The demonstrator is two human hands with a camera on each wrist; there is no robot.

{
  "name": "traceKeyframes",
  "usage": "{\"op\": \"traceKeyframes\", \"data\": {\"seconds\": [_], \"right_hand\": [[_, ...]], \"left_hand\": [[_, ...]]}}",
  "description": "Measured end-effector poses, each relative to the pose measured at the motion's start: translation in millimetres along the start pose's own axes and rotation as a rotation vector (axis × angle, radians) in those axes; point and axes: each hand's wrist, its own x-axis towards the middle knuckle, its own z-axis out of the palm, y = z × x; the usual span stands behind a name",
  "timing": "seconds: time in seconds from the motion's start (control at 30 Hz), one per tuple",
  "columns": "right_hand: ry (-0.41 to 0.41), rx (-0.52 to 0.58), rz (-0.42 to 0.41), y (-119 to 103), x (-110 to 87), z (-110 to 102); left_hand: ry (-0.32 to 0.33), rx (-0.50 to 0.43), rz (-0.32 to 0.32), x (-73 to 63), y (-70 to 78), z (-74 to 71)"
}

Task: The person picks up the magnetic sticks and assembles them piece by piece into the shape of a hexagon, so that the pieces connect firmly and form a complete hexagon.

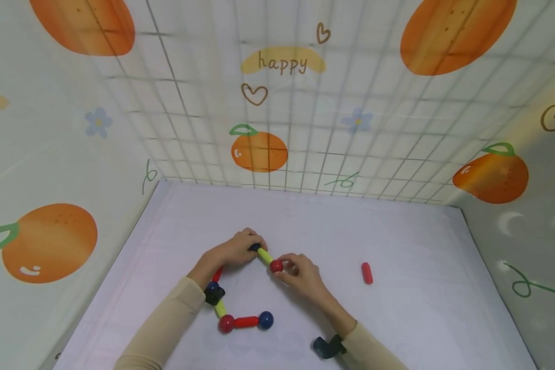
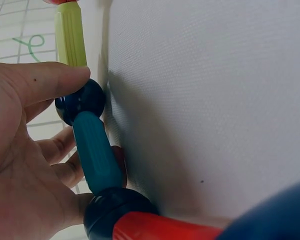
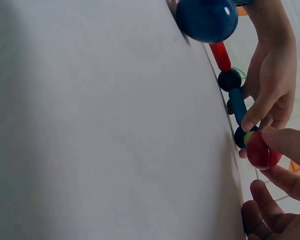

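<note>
My left hand (image 1: 237, 250) pinches a dark blue ball (image 2: 85, 102), thumb on its near side, other fingers behind a teal magnetic rod (image 2: 97, 152). That rod leads to a second dark blue ball (image 2: 115, 212) and a red rod (image 2: 162, 227). From the pinched ball a yellow-green rod (image 1: 265, 256) runs to a red ball (image 1: 276, 265), which my right hand (image 1: 302, 272) holds between thumb and finger. The chain continues under the left wrist to a yellow-green rod (image 1: 220, 309), red ball (image 1: 226, 324), red rod (image 1: 246, 322) and blue end ball (image 1: 265, 320).
A loose red rod (image 1: 367, 273) lies on the white table (image 1: 416, 308), right of the right hand. Printed cloth walls (image 1: 305, 113) stand at the back and both sides. A black wrist camera (image 1: 215, 294) partly covers the chain at the left.
</note>
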Motion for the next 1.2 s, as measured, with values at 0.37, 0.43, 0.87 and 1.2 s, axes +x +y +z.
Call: {"op": "traceKeyframes", "data": {"seconds": [0.37,0.43,0.87,1.2], "right_hand": [[0.000,-0.008,0.001,-1,-0.6,-1],[0.000,-0.009,0.004,-1,-0.8,-1],[-0.023,-0.048,0.028,1,-1.5,-4],[0.061,-0.027,0.051,3,-19.8,-36]], "left_hand": [[-0.002,0.047,-0.013,-7.4,12.0,0.5],[-0.002,0.049,-0.022,-9.0,13.7,0.9],[0.042,0.102,-0.081,-22.9,8.2,-4.9],[0.068,0.067,-0.128,-39.4,-1.7,-8.4]]}}
